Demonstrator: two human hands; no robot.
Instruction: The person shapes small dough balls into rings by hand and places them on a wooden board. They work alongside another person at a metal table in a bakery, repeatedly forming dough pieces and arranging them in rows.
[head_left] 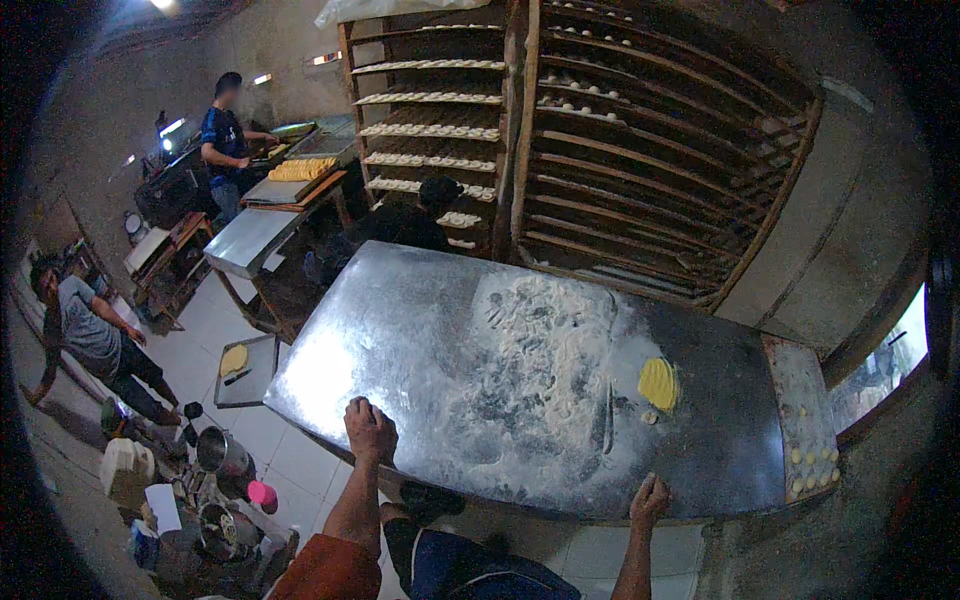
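Note:
My left hand (371, 430) is closed in a fist at the front edge of a metal-topped table (400, 310), toward its left end. Farther right, my right hand (650, 498) is also closed, against the same front edge. No object shows in either hand. White flour (545, 360) is spread over the middle of the tabletop. Beyond my right hand lies a yellow ridged patch (657, 384), perhaps margarine or dough, with a small pale round piece (650, 416) beside it. At the table's right end, a tray (795, 385) carries several pale dough balls (812, 470).
Wooden racks (528, 130) with trays of dough pieces stand behind the table. A person (225, 140) works at a side table with yellow loaves (302, 169). Another crouches (425, 215) by the rack; a third (95, 330) leans left. Pots (222, 452) and a floor tray (262, 385) lie left.

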